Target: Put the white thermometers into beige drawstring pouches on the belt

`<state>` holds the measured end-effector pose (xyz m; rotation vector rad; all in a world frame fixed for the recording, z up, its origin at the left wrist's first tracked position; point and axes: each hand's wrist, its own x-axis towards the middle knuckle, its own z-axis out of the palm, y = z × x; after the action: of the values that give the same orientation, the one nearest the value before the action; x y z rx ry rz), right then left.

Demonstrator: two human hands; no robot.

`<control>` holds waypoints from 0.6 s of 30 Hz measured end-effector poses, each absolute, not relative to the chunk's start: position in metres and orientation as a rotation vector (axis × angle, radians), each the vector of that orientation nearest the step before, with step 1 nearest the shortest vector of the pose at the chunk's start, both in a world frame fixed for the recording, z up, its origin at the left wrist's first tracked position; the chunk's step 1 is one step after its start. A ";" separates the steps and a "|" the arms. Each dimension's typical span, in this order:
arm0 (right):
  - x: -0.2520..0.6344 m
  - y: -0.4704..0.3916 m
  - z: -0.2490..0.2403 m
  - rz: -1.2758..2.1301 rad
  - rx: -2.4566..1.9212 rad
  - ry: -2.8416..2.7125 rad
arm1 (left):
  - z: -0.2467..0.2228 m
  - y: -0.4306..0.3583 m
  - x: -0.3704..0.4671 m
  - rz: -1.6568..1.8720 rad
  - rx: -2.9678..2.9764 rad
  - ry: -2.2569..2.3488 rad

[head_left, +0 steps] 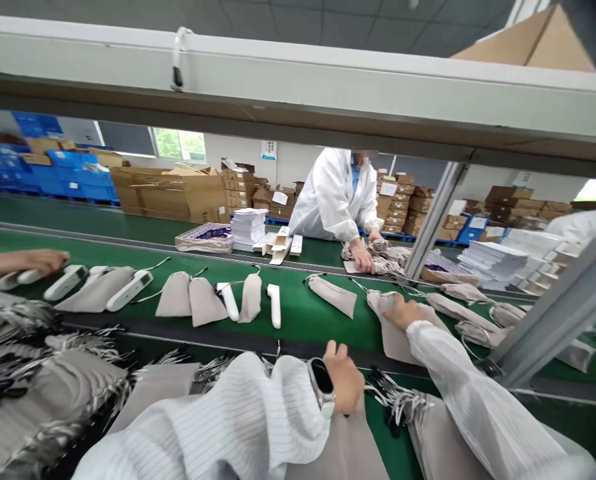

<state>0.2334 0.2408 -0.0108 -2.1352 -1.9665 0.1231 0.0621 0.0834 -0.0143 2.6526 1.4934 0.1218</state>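
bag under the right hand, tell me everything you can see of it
The bag is plain grey-beige and looks like soft cloth, with a pale cord at its upper left corner. It lies fairly flat, slightly rumpled, on the green belt. The right hand touches its upper part, and the white sleeve hides some of its right side. Whether anything is inside cannot be told.

Through my feed I see matt cloth in the grey drawstring pouch [395,339], smooth plastic in the slim white handheld device [275,308], a smooth green belt [295,320], metal in the slanted silver post [437,220], matt cardboard in the brown box [151,193].
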 end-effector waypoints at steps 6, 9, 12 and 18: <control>0.199 0.230 0.044 -0.366 -1.614 -1.998 | 0.047 0.058 0.047 0.492 2.642 1.326; 0.161 0.232 0.066 0.003 -1.358 -2.111 | 0.100 0.028 0.011 0.785 2.327 0.999; 0.108 0.231 0.056 0.585 -1.305 -2.260 | 0.119 0.016 -0.015 0.618 2.203 0.892; 0.020 0.218 -0.013 0.807 -1.437 -2.222 | 0.020 0.036 -0.004 0.402 2.814 1.306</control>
<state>0.0198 0.2175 -0.0126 -1.4373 -2.2217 0.8066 -0.0041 0.0362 0.0204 2.8135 1.3065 0.4024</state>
